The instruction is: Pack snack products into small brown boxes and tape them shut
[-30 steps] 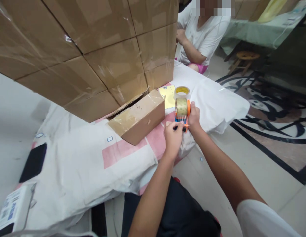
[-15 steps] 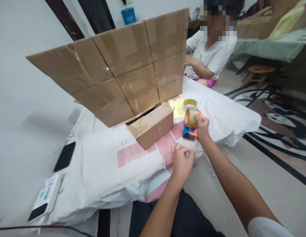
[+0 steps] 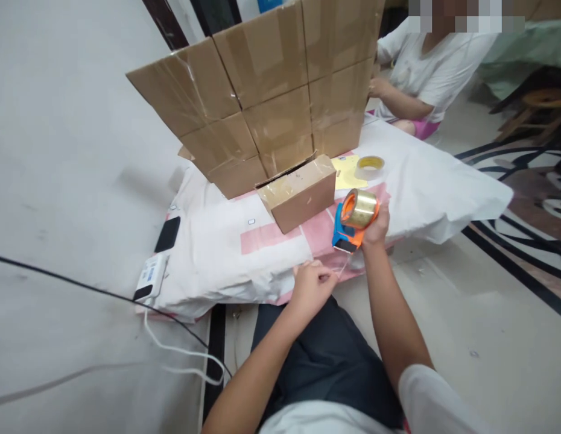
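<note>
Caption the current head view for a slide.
Right hand gripping an orange-and-blue tape dispenser, left hand close by, small cardboard box on the cloth-covered table beyond.

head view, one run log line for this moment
left hand: pinches clear strip; right hand: grips dispenser; box: on cloth; loose roll: beyond dispenser

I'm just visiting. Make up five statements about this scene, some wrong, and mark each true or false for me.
1. The right hand holds a tape dispenser. True.
2. The left hand rests on the small box. False: it pinches a thin clear strip.
3. A loose tape roll lies on the tablecloth. True.
4. The tablecloth is all green. False: it is white with pink patches.
5. A wooden stool stands at the right. True.
</note>
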`<state>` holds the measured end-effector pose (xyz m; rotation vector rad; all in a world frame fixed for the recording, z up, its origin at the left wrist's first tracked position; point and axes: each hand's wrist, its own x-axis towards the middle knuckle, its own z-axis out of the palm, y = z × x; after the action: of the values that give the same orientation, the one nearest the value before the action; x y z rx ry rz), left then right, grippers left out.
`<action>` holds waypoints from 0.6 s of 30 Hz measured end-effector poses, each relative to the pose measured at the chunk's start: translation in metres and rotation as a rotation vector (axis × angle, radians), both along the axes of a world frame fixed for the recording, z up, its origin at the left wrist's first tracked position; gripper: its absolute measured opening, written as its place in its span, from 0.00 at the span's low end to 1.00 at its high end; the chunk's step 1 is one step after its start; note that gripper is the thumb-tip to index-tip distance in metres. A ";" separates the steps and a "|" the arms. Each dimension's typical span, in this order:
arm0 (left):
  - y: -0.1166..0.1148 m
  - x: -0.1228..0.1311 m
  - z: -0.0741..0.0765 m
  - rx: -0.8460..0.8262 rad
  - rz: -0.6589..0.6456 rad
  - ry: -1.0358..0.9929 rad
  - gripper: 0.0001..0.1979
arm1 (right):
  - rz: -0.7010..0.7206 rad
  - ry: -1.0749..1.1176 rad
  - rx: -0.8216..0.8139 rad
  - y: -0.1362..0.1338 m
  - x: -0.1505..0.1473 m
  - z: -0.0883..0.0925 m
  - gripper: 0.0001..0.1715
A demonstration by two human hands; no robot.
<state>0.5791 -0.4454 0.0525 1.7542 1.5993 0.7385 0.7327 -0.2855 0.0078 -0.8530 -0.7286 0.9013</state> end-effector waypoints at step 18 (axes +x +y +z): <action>-0.070 -0.055 -0.017 0.364 0.053 0.421 0.14 | 0.315 0.194 -0.129 -0.088 -0.031 0.063 0.32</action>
<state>0.5243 -0.5154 0.0357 2.2533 1.8800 0.7563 0.7020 -0.3731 0.0704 -0.7620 -0.6496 1.3056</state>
